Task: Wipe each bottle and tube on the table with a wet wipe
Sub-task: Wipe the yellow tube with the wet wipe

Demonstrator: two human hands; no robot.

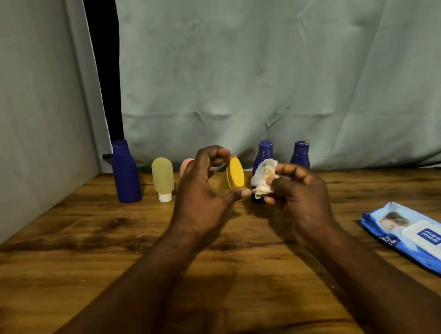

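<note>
Your left hand [203,194] grips the yellow bottle [235,172] between curled fingers on top and thumb underneath, held above the table [84,256] just in front of the back row, with its flat oval yellow end facing you and its darker mustard side mostly hidden. Your right hand [299,192] pinches a crumpled white wet wipe [263,179] just beside that end; I cannot tell whether they touch. Back row: tall blue bottle [126,177], pale yellow tube [163,177] standing on its white cap, a pink item [186,166] mostly hidden, two small blue bottles [300,154]; blue wipes pack [434,247] lies at right.
</note>
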